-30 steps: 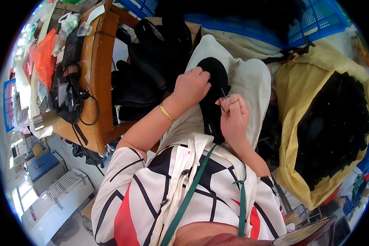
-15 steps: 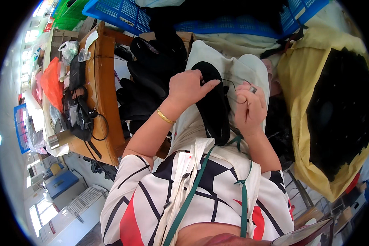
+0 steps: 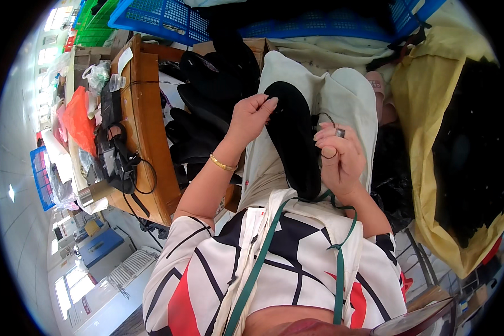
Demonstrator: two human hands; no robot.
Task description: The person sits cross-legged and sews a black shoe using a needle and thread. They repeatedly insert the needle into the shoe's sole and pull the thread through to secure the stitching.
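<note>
A black sole-shaped piece (image 3: 291, 140) is laid lengthwise over the white cloth (image 3: 347, 95) that covers the lap, just above the centre of the frame, with its rounded end toward the top. Its upper left edge is touched by the left hand (image 3: 248, 119), whose thumb and forefinger are closed together there; whether the edge itself or something finer is pinched between them cannot be told. A gold bracelet (image 3: 223, 163) is worn on the left wrist.

The right hand (image 3: 343, 159) is held just beside the right edge of the piece, its fingers loosely curled. A grey metal ring (image 3: 340, 133) is worn on one finger, and a dark thread (image 3: 329, 116) is seen curving by the fingertips; how firmly it is gripped cannot be told.

To the left of the lap, black shoe-shaped pieces (image 3: 207, 112) are heaped beside a wooden table (image 3: 151, 131). An orange-red plastic bag (image 3: 79, 120) is seen at the left of the frame, and a blue plastic basket (image 3: 157, 19) is placed along the top. At the right, a yellow sack (image 3: 425, 95) is filled with black material (image 3: 470, 145).
</note>
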